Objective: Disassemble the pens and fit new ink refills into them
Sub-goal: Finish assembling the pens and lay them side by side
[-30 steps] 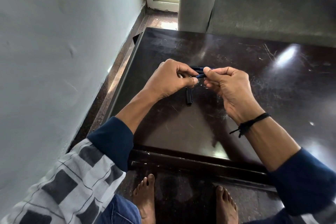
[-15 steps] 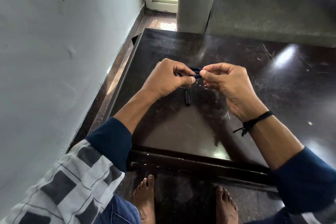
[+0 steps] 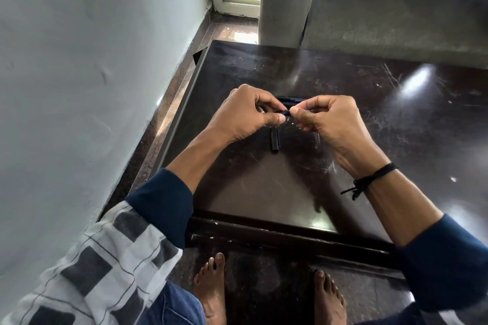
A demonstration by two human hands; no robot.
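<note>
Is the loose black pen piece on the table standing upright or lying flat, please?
Lying flat: the black pen piece rests lengthwise on the table.

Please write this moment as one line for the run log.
left hand: pinches pen part | right hand: pinches same part | black piece: lies on table

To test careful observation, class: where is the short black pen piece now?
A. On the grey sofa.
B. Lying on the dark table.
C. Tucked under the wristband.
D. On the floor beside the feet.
B: the short black pen piece lies loose on the dark table, just on the person's side of the left hand and right hand, which pinch a dark blue pen part.
</note>
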